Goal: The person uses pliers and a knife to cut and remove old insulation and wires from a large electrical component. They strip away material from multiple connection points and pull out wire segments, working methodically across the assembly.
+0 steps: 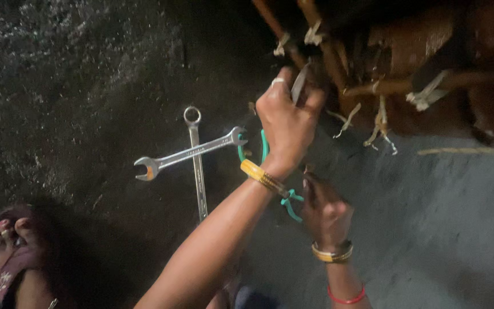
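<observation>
My left hand (286, 123) reaches up to a bundle of copper-coloured winding wires (373, 86) tied with pale strips. Its fingers are closed on a thin flat metal tool (299, 83) pressed against the wires. It wears a ring and a yellow bangle. My right hand (326, 212) is lower, in shadow, with its fingers curled around what looks like green-handled pliers (290, 205). More of the green handle (264, 147) shows behind my left wrist. The pliers' jaws are hidden.
Two silver spanners lie crossed on the dark rough floor to the left, one slanted (187, 154) and one upright with a ring end (198, 171). A foot in a sandal (7, 246) is at the bottom left. A grey floor patch (441, 217) lies on the right.
</observation>
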